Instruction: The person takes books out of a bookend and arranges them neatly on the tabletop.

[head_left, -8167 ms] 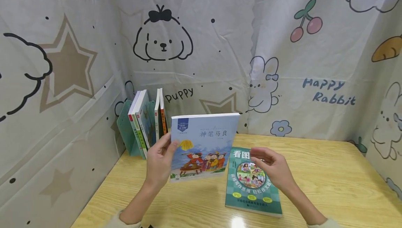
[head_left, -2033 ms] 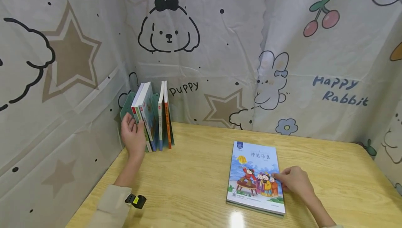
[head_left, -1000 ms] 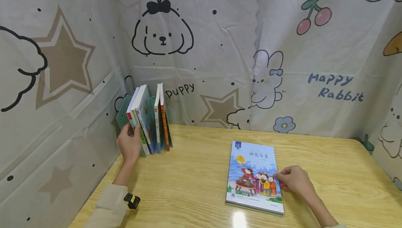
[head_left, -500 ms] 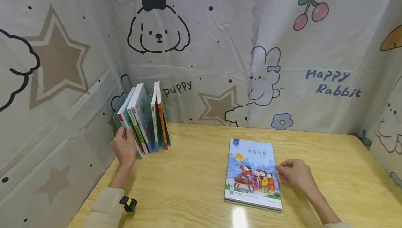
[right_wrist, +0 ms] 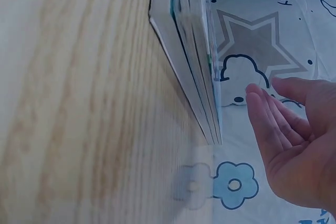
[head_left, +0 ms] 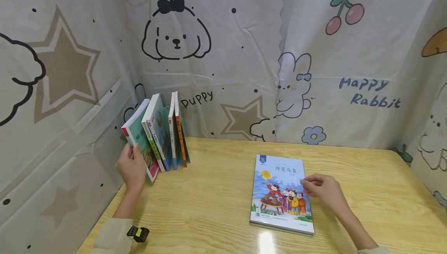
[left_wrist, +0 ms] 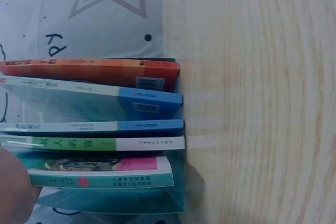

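Observation:
My left hand [head_left: 132, 168] grips a teal book [head_left: 137, 139] with a red-topped spine, tilted and partly drawn out from the row at the left. In the left wrist view its spine [left_wrist: 105, 180] stands beside a green-and-white book [left_wrist: 79, 144], and only part of the left hand [left_wrist: 14, 190] shows. A light-blue picture book [head_left: 279, 192] lies face up on a stack on the table. Beside its right edge hovers my right hand [head_left: 326, 192], fingers loosely bent. The right wrist view shows that hand [right_wrist: 299, 145] apart from the stack's page edges [right_wrist: 191, 56], holding nothing.
More upright books, among them one with an orange spine [head_left: 180, 139], stand in a teal book stand [left_wrist: 178, 192] at the table's back left corner. The wooden table [head_left: 209, 207] meets a printed cloth [head_left: 244, 71] at the back and sides.
The light-blue book, earlier in my left hand, now lies on the green book. My left hand has since pulled the teal book toward the front left; my right hand has lifted slightly off the stack's edge.

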`<state>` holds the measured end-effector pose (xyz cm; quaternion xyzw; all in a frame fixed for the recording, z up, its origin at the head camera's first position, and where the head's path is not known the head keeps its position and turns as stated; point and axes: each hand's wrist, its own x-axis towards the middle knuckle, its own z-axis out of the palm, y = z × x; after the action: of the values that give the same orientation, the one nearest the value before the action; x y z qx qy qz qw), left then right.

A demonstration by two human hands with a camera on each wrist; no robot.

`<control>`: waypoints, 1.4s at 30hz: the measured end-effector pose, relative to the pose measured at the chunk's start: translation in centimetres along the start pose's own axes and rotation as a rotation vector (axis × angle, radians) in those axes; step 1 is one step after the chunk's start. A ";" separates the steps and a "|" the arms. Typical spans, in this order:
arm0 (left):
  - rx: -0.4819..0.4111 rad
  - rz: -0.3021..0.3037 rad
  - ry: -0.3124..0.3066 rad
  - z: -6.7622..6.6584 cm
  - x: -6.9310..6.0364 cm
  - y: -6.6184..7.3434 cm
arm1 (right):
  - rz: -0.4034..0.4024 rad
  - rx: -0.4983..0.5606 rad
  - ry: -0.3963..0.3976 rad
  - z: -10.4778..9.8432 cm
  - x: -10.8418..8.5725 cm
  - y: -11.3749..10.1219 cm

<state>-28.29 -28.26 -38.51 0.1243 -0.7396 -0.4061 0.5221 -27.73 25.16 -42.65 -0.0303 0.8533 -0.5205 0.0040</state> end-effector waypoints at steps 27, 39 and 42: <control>-0.021 0.121 0.191 -4.4 1.4 5.6 | -0.128 -0.143 0.053 0.0 -0.4 -0.5; -0.025 0.112 0.215 -6.2 1.0 9.0 | -0.128 -0.146 0.057 -0.2 -0.5 -0.5; -0.036 0.125 0.226 -7.0 0.9 10.3 | -0.129 -0.141 0.058 -0.2 -0.5 -0.4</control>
<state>-20.10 -25.50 -29.55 0.1137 -0.6749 -0.3695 0.6285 -27.24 25.16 -42.18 -0.0704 0.8839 -0.4589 -0.0564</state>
